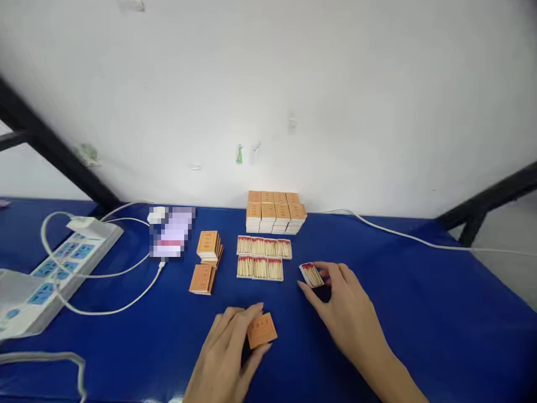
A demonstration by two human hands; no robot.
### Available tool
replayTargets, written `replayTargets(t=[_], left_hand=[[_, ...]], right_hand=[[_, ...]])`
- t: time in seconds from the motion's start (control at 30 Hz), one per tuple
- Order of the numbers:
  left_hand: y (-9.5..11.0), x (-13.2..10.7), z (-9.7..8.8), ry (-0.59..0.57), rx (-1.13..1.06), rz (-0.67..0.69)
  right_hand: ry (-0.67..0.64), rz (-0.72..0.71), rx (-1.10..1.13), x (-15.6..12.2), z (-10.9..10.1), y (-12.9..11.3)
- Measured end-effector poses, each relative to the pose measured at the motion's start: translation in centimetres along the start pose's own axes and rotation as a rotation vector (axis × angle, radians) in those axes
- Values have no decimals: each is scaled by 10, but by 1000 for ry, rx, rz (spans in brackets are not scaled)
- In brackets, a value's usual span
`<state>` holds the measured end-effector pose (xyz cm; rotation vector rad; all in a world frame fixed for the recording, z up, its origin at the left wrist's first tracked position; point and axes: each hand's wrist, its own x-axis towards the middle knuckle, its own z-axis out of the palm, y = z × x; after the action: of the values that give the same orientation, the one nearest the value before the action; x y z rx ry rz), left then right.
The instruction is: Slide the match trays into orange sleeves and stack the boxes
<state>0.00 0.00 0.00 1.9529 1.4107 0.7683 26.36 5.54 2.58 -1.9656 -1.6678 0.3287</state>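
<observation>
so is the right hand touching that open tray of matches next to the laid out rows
Touching. The head view shows the right hand with its fingertips closed around the open match tray, which sits apart from the rows of open trays.

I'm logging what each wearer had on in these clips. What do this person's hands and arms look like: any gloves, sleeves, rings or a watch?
Both hands are bare: no gloves on the left hand or the right hand. No rings show on the visible fingers. The right forearm is uncovered, with no sleeve, watch or band in view. The left wrist is cut off by the bottom edge of the picture.
</observation>
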Motion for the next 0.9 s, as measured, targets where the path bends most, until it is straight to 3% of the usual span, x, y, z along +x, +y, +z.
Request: replayTargets(t=[0.37,0.63,0.9], left_hand=[[8,2,-10,46,-59,-60],[10,5,-9,50,-132,-23],[6,2,-16,40,-126,30]], right_hand=[[-6,12,69,-25,-5,12],[-198,-138,285,-62,-6,-14],[-273,-408,298,-60,-10,-15]])
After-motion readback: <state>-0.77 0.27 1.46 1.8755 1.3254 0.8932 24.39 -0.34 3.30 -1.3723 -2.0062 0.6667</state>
